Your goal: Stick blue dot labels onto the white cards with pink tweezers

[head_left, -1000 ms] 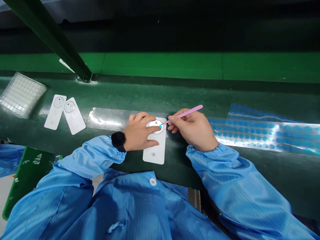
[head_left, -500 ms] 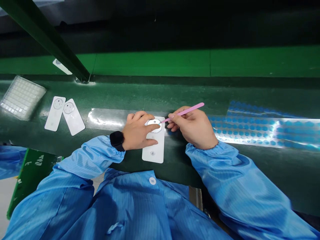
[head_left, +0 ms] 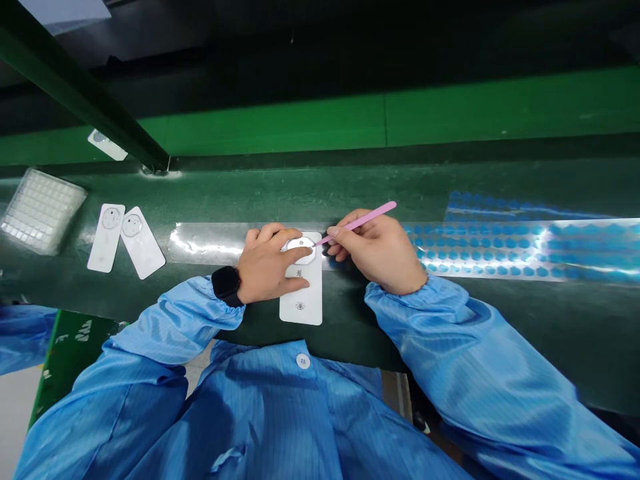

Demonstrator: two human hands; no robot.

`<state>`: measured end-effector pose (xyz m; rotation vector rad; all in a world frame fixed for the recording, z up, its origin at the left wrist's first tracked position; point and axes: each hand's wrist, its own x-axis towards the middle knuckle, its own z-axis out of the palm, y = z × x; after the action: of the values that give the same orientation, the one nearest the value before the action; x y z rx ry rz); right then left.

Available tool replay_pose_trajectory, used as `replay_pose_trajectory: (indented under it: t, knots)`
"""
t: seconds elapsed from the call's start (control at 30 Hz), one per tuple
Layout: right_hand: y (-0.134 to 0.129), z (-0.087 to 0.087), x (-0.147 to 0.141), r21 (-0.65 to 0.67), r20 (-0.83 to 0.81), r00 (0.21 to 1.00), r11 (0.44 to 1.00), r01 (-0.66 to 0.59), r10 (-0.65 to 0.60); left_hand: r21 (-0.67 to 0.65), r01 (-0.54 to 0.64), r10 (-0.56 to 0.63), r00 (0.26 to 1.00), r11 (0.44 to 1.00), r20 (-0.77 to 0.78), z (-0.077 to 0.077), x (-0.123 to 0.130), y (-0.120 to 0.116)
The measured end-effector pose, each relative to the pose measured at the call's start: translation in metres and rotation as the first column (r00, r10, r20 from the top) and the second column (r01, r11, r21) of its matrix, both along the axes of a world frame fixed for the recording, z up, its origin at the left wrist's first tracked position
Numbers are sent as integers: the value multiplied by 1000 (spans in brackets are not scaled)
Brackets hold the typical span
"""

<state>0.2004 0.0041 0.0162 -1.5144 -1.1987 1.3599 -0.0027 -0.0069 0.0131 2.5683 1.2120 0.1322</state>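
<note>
A white rounded panel (head_left: 310,300) lies on the green bench in front of me, with an octagon-edged round area near its top and small dark marks below. My left hand (head_left: 267,263), a black watch at its wrist, rests over the panel's left side. Its fingers are spread, and the index finger presses on the round area. In my right hand (head_left: 383,250) is a pair of slim pink tweezers (head_left: 370,215), pinched between thumb and fingers. Their point meets the round area beside my left index fingertip. Whatever is at the tip is too small to make out.
Two similar white panels (head_left: 143,243) lie at the left, near a clear tray (head_left: 43,210) of small white pieces. Another panel (head_left: 107,145) lies behind a green post (head_left: 115,120). Clear strips with blue dots (head_left: 480,247) stretch across the right. A blue sleeve (head_left: 25,337) shows at far left.
The view has shifted slightly. My left thumb and hand have moved a little off the panel, so dark marks at its middle now show. The tweezers stay at the round area.
</note>
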Motion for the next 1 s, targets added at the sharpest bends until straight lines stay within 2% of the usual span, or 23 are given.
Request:
replay_pose_trajectory:
  t: [0.4,0.63,0.87,0.93,1.0]
  knots:
    - [0,3,1,-7,-55,998,1000,11,-11,-22,28,-29,998,999,-59,7,1,-1]
    - [1,-4,3,14,-91,996,1000,19,-18,-46,23,-29,993,999,-116,11,5,-1]
    - [5,-7,5,-7,-315,942,993,121,-117,-18,56,-58,988,998,-141,7,-3,-10]
    - [6,-4,5,-48,-374,915,989,141,-149,7,45,-43,987,999,-155,8,-4,-3]
    - [5,0,5,-99,-407,898,986,137,-166,42,21,-13,984,999,-175,9,-1,16]
